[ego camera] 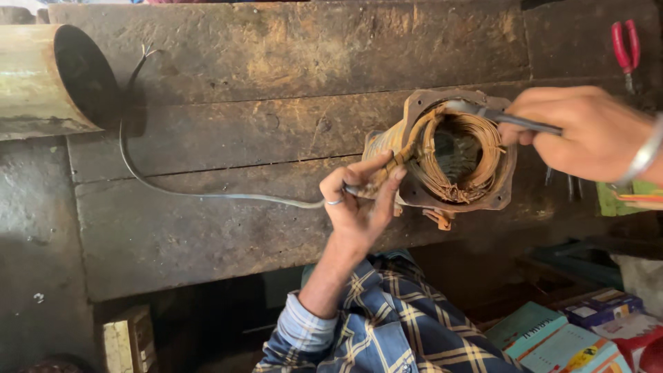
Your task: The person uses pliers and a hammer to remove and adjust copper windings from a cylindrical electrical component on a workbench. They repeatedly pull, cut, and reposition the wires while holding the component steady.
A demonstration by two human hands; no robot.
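Lying on its side at the worktop (pixel 276 62) edge: rusty motor stator (pixel 449 155), copper windings exposed, open end facing up. Left hand (pixel 359 200) pinching the grey cable (pixel 173 186) at the housing; right hand (pixel 583 131) gripping a dark metal tool (pixel 507 119), prying at the winding.

**Boxes Lying Low at the Right**

Flat rectangular cartons (pixel 552 338) in teal and white are lying at the bottom right; a smaller blue-and-purple box (pixel 602 305) is sitting just behind, and a red-and-white package (pixel 635 335) is showing at the edge.
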